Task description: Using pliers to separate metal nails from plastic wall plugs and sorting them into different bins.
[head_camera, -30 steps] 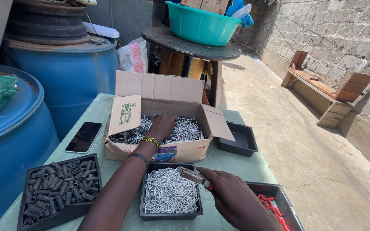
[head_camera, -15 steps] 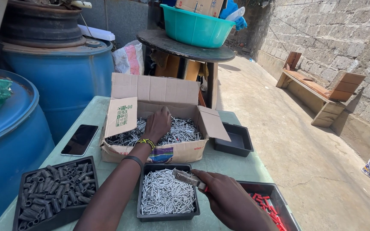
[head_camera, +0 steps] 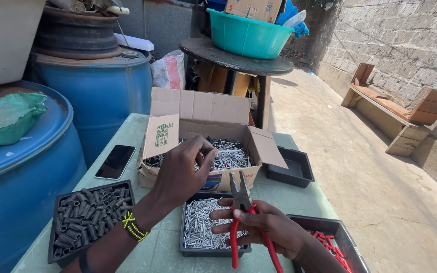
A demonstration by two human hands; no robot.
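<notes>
Red-handled pliers point(head_camera: 244, 222) were gripped in the right hand point(head_camera: 269, 230), jaws up and nearly shut, over the tray of metal pins point(head_camera: 198, 232), while the left hand point(head_camera: 180, 172) was held above the cardboard box point(head_camera: 203, 136) with fingertips pinched together, though whether a pin was caught between them could not be told. For the pick to go well, a single pin would best be pinched near one end and brought squarely to the pliers' tip. Loose silvery pins were heaped in the box, dark sleeves filled the left tray point(head_camera: 89, 217), red pieces lay in the right tray point(head_camera: 330, 240), and a small black tray point(head_camera: 289, 169) stood empty beside the box.
</notes>
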